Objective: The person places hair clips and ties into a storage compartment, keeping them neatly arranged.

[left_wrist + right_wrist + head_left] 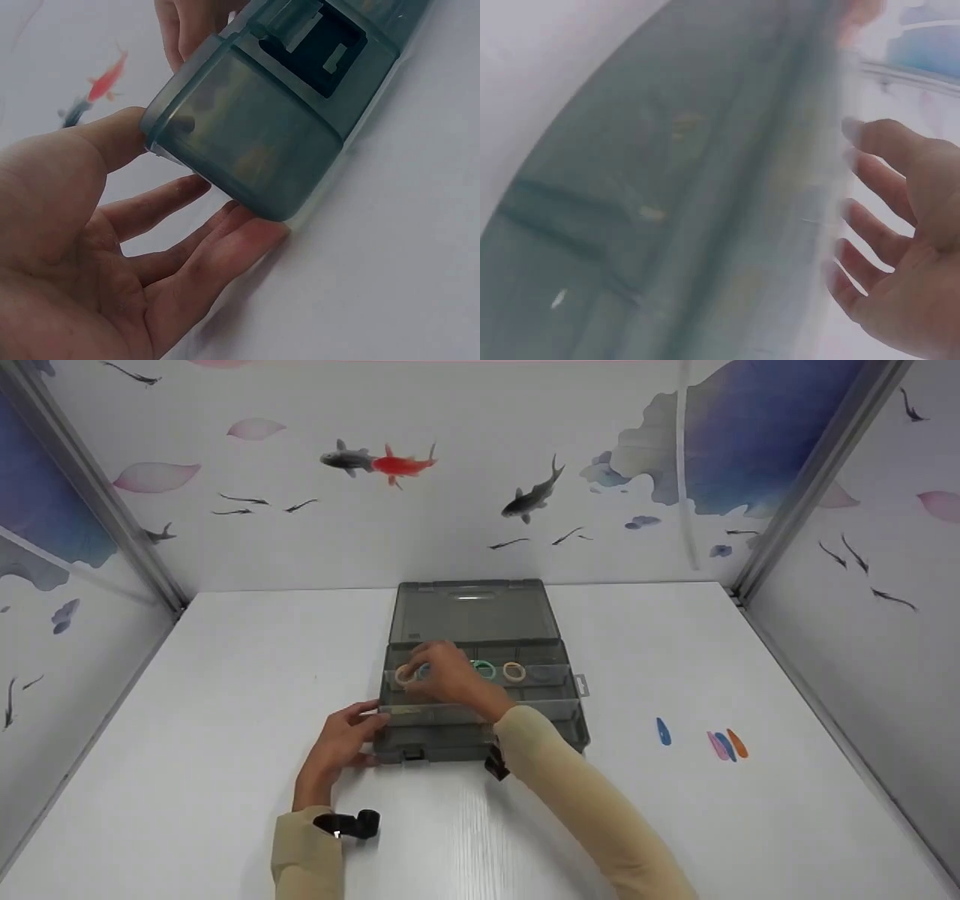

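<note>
A dark translucent compartment box [427,739] lies with its lid [476,619] folded back. At its near left corner, my left hand [337,746] holds on, thumb on the top edge and fingers along the lower side; the left wrist view shows this hand [112,232] at the box corner [247,142]. Over the left compartments is my right hand [446,675], beside a tan ring [403,681]. In the blurred right wrist view, the right hand [915,232] has spread, slightly bent fingers, with nothing visible between them. A green ring [493,670] and another tan ring [514,679] show farther right.
On the white table [225,682], right of the box, lie a single blue clip-like piece [664,731] and a group of pink [718,745], blue [725,745] and orange [738,743] pieces. Printed panels [465,540] stand behind the table and at both sides.
</note>
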Demonstrator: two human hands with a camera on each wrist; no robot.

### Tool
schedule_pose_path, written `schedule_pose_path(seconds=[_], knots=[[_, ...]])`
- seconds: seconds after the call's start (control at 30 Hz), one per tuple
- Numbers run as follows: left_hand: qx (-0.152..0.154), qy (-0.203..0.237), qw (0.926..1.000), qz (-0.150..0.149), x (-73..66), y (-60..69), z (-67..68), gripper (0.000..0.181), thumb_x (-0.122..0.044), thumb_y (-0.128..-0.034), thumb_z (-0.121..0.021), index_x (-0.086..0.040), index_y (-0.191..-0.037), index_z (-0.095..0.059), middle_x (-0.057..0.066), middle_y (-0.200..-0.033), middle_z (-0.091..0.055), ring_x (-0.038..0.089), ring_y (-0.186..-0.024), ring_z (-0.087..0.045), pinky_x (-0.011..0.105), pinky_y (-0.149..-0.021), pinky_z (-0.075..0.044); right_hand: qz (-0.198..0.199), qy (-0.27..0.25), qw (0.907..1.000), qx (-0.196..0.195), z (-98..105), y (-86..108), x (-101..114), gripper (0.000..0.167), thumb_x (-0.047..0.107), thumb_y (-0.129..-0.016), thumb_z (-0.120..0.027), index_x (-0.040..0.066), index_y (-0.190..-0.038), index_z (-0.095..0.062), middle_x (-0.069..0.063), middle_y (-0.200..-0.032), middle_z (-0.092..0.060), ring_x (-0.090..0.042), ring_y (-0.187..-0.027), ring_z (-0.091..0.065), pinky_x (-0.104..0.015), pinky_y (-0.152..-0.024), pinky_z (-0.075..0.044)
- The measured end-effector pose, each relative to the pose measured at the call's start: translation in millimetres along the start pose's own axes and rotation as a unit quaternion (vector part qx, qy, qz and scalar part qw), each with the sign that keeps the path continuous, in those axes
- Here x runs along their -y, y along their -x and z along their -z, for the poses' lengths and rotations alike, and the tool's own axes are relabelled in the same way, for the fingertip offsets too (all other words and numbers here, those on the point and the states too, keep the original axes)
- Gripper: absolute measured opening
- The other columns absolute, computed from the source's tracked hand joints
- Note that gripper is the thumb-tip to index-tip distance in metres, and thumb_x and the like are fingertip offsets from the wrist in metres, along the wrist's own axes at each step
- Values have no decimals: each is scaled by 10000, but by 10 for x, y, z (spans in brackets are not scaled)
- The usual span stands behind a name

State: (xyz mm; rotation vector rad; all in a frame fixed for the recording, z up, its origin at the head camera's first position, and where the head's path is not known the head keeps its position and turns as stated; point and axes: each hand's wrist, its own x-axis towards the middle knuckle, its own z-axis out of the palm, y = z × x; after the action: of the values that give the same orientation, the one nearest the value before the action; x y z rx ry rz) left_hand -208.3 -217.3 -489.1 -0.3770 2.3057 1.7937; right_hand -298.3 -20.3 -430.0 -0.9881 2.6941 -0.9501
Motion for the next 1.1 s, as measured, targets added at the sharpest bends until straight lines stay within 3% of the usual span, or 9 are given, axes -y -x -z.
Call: schedule_pose_path(seconds=[0.07,0.27,0.67,0.9,1.1], knots=[[-1,0,10000,0,1,0,-5,555,-306,-982,-622,-117,-1484,-478,203,-1408,-559,299,-1194,-600,313,-678,-585,88,-135,9998,-131,84,85,0,236,241,-919,-736,82,-1089,-775,-132,-1386,-613,-331,-1351,-504,-545,-1180,-329],[14,-67,10000,12,1,-14,-11,560,-306,-987,-611,-109,-1490,-466,207,-1412,-547,296,-1194,-591,314,-692,-588,396,-489,9958,-663,287,442,-7,262,240,-917,-741,66,-1112,-753,-143,-1349,-618,-337,-1306,-530,-512,-1074,-454],[-16,-71,9999,126,27,42,26,563,-317,-992,-605,-120,-1497,-455,203,-1451,-510,302,-1212,-544,304,-696,-586,408,-979,9809,-1630,620,1146,-136,261,193,-924,-730,139,-1179,-725,-52,-1284,-650,-252,-1188,-613,-482,-949,-534],[35,-58,10000,68,8,21,-1,576,-332,-992,-601,-116,-1502,-446,205,-1461,-502,303,-1209,-554,288,-691,-578,160,-731,9750,-2093,822,1428,-439,257,141,-901,-749,113,-1156,-737,-44,-1236,-670,-224,-1180,-620,-469,-915,-542],[-3,-118,9998,134,-18,12,-36,573,-328,-993,-597,-120,-1504,-442,201,-1458,-508,297,-1208,-564,270,-669,-561,-232,-741,9774,-1968,970,1669,-826,278,159,-914,-735,119,-1189,-723,-53,-1232,-673,-284,-1181,-614,-498,-917,-530]])
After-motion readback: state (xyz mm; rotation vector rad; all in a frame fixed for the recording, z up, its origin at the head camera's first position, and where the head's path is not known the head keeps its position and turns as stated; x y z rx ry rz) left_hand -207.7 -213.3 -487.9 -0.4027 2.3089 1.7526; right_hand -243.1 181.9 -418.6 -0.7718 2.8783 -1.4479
